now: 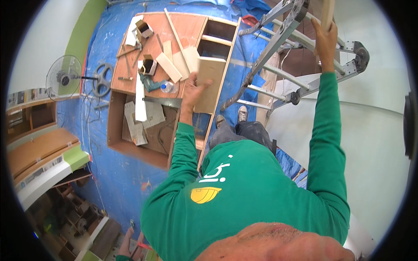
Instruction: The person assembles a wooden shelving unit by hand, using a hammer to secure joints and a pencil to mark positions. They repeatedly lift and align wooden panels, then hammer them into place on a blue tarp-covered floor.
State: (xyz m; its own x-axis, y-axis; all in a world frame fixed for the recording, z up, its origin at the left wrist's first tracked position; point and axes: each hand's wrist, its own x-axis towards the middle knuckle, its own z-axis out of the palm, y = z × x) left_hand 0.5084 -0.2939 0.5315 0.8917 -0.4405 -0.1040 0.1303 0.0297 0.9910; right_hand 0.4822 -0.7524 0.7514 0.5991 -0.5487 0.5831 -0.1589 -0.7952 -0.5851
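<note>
My left hand [193, 92] is at the left edge of a flat, pale wooden board [212, 89], its thumb stretched across the face. The other fingers are partly hidden, and the hand appears to grip the board. This board is over the right side of a wooden cabinet [150, 37] lying on the floor. Raised at the upper right, my right hand [325, 43] is closed around a light wooden strip [328, 15], whose far end runs out of view. That hand is close to the rungs of a folding metal ladder [278, 41].
On the cabinet are a green power drill [150, 82], a clear bottle [167, 87], small open boxes [144, 29], a handsaw [162, 102] and several wood offcuts [169, 67]. A standing fan [65, 77] is at left. Blue sheeting [126, 174] covers the floor. Another person's arm [126, 243] shows at lower left.
</note>
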